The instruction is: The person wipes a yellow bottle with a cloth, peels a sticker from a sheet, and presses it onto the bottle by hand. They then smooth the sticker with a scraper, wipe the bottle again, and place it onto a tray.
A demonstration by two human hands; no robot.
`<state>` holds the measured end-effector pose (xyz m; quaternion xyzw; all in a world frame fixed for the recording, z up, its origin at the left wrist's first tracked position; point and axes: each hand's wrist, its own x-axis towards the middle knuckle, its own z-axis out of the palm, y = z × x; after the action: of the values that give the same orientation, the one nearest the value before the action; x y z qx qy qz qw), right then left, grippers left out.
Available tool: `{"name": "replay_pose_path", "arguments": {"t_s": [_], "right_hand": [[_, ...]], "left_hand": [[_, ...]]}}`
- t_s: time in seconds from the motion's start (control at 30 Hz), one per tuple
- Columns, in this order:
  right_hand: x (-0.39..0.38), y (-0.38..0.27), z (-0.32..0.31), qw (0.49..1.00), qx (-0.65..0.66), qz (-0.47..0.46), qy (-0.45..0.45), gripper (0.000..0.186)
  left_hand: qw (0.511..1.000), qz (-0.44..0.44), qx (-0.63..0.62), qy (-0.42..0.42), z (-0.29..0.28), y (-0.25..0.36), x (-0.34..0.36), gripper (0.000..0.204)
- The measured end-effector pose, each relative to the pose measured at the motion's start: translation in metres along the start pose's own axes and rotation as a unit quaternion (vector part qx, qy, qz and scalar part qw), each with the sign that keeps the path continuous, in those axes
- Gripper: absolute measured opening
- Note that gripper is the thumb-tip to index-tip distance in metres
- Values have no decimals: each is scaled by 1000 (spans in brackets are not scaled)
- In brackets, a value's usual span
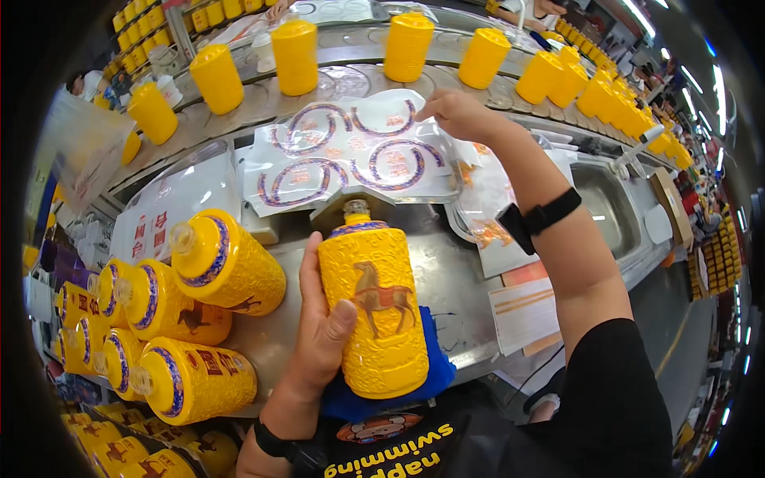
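Observation:
My left hand [319, 338] is wrapped round a yellow embossed bottle [373, 319] with a brown horse on its front. The bottle leans with its clear neck pointing away from me, and a blue patterned band circles its shoulder. Beneath its lower end lies a blue cloth [437, 350]. Out over the decal sheet [271, 199], my right hand [458, 113] pinches at the end of a curved blue patterned decal strip [382, 131]. Several more curved strips and small red-orange prints lie on that wet-looking sheet.
Several yellow bottles [227, 259] stand at the left on the metal table [454, 263]. Beyond the sheet, a conveyor [351, 68] carries a row of yellow bottles [408, 48]. A sink [602, 211] and papers [522, 315] are at the right. Other people work across the line.

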<state>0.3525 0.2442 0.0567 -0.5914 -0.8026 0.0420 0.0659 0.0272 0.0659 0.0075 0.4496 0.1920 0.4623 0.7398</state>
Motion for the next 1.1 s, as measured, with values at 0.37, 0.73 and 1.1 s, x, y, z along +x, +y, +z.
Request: {"name": "replay_pose_path", "arguments": {"t_s": [0.37, 0.73, 1.1], "right_hand": [[75, 9, 18, 997, -71, 30, -3, 37], [108, 3, -5, 986, -14, 112, -127, 38], [87, 39, -9, 987, -90, 85, 99, 34]], "left_hand": [[1000, -17, 25, 5, -2, 1, 0, 102], [999, -12, 30, 10, -4, 0, 1, 103], [1000, -5, 8, 18, 0, -1, 1, 101]]}}
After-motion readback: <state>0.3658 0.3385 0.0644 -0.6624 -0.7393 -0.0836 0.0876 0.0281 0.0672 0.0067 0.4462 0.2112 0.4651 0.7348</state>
